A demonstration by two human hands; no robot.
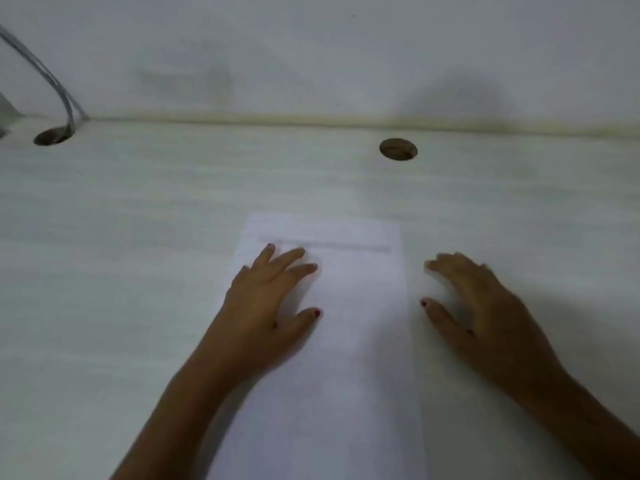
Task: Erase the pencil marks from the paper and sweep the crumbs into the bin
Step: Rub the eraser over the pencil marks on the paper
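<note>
Both hands open, nothing in them, paper right in front of us

We're spreading the fingers (pixel 291 256) of our left hand (pixel 266 306) loosely over the left side of the paper (pixel 353 341), gripping nothing. Our right hand (pixel 481 306) is sitting just off the sheet's right edge, fingers relaxed and apart, also empty, though it's too blurry to say if it's touching down. The paper is lying lengthwise on the pale surface (pixel 121 271), with a faint pencil line (pixel 346 244) running across near its far end. Further back there's a round hole (pixel 398 149), and a grey cable (pixel 52 81) is dropping into another at far left.

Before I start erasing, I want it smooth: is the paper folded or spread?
Spread: the paper lies flat on the desk, left hand on it.
</note>
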